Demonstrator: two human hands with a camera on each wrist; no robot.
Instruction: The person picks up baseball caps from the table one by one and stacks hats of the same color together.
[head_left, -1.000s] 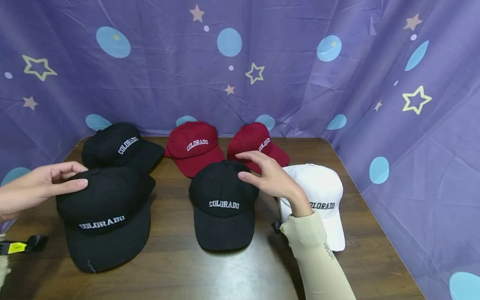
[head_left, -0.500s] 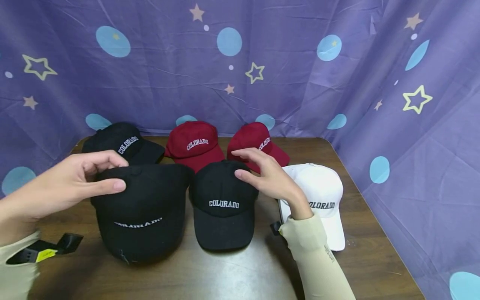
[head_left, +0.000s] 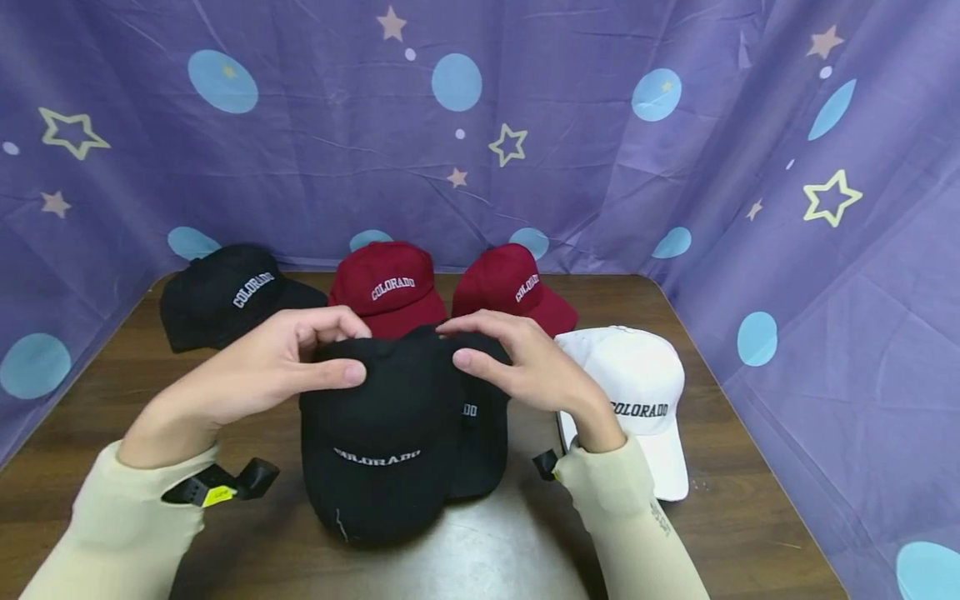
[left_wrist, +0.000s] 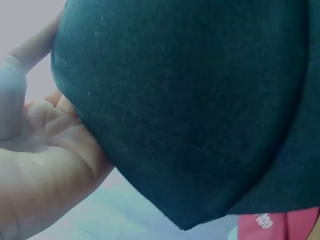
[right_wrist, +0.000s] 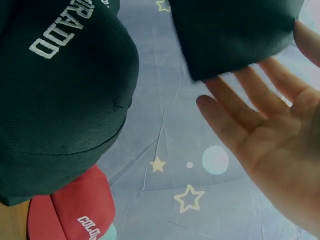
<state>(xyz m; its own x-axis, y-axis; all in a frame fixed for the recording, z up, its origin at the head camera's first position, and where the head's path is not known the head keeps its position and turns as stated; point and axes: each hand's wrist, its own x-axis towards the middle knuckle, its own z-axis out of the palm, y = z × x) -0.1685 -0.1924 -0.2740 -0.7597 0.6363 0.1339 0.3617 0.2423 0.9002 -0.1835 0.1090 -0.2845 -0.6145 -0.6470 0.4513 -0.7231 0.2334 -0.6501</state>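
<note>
Your left hand (head_left: 273, 357) is pinching the near black cap (head_left: 384, 408) by its crown, thumb on the front, fingers over the top. That cap is sitting just left of bottom center, brim toward the lower edge of the frame; can't tell if the brim is touching the desk (head_left: 738, 525).

Your right hand (head_left: 536, 360) is hovering at frame center with thumb and fingers spread wide, tips right by the near cap's right edge. Can't tell if they're touching.

The second black cap (head_left: 482, 454) is standing behind, its left part covered by the near one. In the head view the two are overlapping; in the right wrist view curtain (right_wrist: 145, 130) is showing between them.

Room: rear row is running along the desk's back edge. Rear black cap (head_left: 213, 300) is sitting upper left, middle red cap (head_left: 390, 275) beside it, right red cap (head_left: 495, 283) right of center. White cap (head_left: 637, 367) is standing right, partly behind your right wrist, bounding that side. Past it, a wood strip is running down the right edge to the lower right. More wood is showing at left, around your left forearm.
</note>
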